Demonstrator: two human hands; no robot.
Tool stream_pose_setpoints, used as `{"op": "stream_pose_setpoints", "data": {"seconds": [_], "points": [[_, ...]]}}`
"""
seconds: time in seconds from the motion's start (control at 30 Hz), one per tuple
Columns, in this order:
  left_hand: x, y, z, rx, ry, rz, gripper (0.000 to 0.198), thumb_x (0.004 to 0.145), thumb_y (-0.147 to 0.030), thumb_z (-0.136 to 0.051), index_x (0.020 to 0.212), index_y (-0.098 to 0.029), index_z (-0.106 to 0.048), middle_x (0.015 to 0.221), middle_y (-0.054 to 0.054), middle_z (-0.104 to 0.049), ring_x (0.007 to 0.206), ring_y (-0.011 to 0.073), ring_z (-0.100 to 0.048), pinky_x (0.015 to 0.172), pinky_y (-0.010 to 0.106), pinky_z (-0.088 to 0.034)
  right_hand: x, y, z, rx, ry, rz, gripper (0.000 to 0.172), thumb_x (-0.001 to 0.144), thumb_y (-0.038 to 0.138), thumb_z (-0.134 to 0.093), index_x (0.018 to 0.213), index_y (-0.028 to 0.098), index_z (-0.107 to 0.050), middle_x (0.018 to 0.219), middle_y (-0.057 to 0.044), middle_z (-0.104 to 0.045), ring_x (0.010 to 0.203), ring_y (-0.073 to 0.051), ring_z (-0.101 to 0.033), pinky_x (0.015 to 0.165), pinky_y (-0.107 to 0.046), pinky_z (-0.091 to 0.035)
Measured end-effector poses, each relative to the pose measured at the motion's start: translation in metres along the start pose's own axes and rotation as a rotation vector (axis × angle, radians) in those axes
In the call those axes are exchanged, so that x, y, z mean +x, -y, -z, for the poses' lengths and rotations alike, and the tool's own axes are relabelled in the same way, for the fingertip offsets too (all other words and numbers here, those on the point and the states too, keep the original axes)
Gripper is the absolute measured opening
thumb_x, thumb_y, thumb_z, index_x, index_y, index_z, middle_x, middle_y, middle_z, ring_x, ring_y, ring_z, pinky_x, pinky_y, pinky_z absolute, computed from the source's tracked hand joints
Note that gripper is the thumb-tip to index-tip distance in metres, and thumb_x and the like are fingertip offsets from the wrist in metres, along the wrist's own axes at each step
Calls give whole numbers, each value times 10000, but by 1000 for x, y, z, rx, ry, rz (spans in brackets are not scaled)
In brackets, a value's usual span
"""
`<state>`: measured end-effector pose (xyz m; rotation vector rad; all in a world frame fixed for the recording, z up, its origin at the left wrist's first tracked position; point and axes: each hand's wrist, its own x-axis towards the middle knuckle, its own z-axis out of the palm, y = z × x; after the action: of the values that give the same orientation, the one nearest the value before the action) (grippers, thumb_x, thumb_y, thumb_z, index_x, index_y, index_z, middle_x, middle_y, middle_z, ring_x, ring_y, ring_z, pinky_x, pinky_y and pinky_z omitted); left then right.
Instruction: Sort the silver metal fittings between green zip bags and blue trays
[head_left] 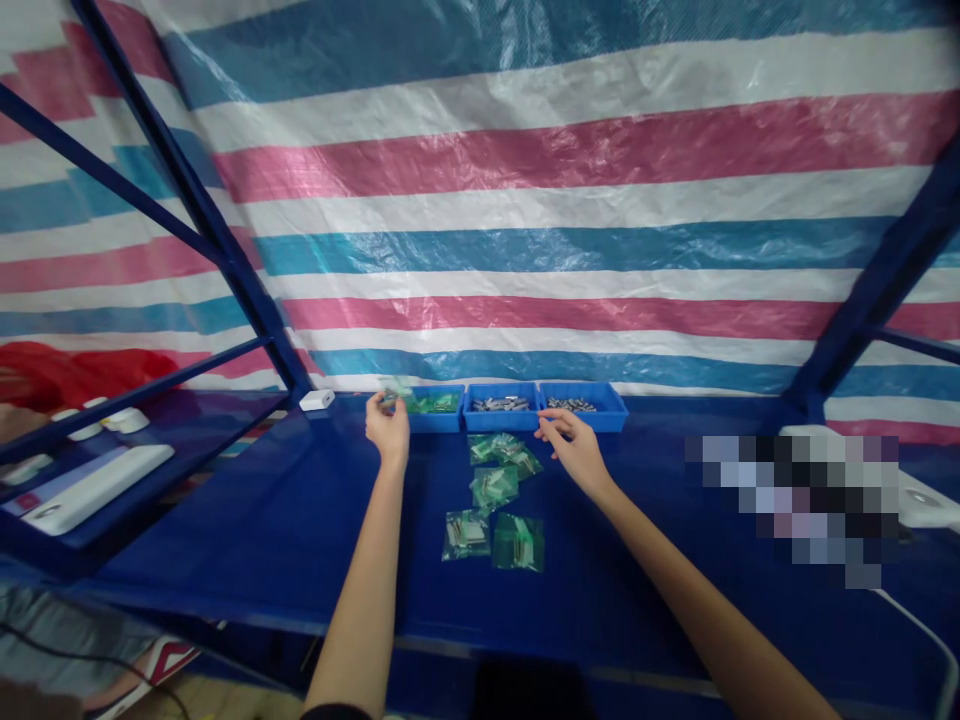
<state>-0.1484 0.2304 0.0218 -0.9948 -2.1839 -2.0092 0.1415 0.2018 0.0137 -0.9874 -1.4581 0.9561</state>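
Observation:
My left hand (388,428) is raised at the left blue bin (438,423), its fingers closed on a small clear plastic bag (394,384). That bin has green-tinted plastic bags in it. My right hand (576,447) is in front of the middle bin (501,420) and the right bin (609,418), thumb and fingertips drawn together; what they pinch, if anything, is too small to make out. Both these bins hold small metallic-looking pieces. Between my forearms lie several filled green-tinted bags, among them a front left bag (466,535) and a front right bag (519,543).
The blue table (300,540) has a small white box (316,400) at its back left. A blurred-out object (802,500) lies on the right, beside a white device (926,497) with a cable. Blue frame posts and a striped sheet (555,240) enclose the back.

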Motion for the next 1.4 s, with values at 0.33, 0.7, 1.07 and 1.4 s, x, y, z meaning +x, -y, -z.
{"op": "stream_pose_setpoints", "data": {"seconds": [0.33,0.7,1.07,1.4], "points": [[6,7,10,384,148,-103,295,799,-297,-510,1064,-205,-605,926,71,-676,969,267,-569,898,409,-360,-1,-3,-1,-35,70,7,359,757,465,-540,943,164,-602,704,-62,-656,640,-177,-581,400,-209,-424],[-8,0,11,516,120,-391,295,830,-301,-467,1086,-217,-587,1150,97,-554,1087,278,-465,933,450,-303,-13,1,-10,-195,180,147,184,759,344,-568,827,197,-655,727,-20,-662,656,-151,-595,585,-260,-461],[-13,7,4,577,345,-422,273,847,-337,-445,1022,-219,-618,1147,107,-559,1084,261,-487,964,457,-281,-38,21,-13,-407,770,291,358,599,474,-735,894,277,-686,893,-11,-614,787,-166,-574,685,-281,-450],[-16,12,0,566,527,-500,308,886,-383,-383,1069,-279,-609,1298,62,-492,1280,277,-311,1018,552,-184,-36,21,-11,-576,640,370,258,725,402,-647,956,286,-648,1157,-57,-535,1082,-251,-489,922,-464,-342]]}}
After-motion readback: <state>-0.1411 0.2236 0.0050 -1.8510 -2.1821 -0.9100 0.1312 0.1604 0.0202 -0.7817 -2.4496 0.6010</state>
